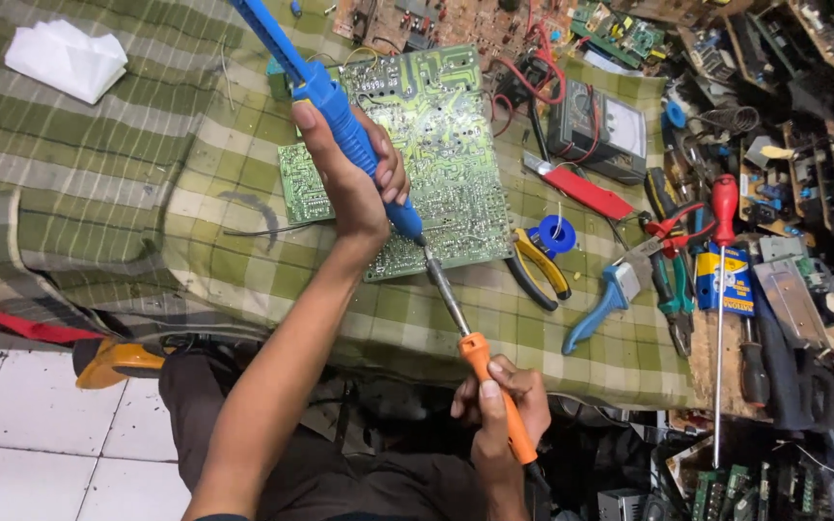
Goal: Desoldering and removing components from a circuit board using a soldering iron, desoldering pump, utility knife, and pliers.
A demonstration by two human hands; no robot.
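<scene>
1. We are gripping a blue desoldering pump in our left hand, fingers wrapped closed around its barrel, its nozzle meeting the green circuit board near the board's lower edge.
2. We are holding an orange-handled soldering iron in our right hand, fingers closed on the handle; its metal shaft is pointing up toward the same spot, tip just beside the pump nozzle.
3. The board is lying solder-side up on the tabletop, which is covered by a green checked cloth, with a smaller green board partly tucked beneath it.
4. Yellow-handled pliers, a blue spool of solder, a blue-handled tool, a red screwdriver and a multimeter are lying to the right.
5. Risk, as we judge it: the hot shaft is passing close over the cloth and near our left wrist, so a slip could be scorching fabric or skin.
6. The board is resting unclamped; pressure from the pump could be shifting it and dragging the tip across neighbouring tracks, bridging them.
7. Dwelling too long on one pad could be lifting the copper.
</scene>
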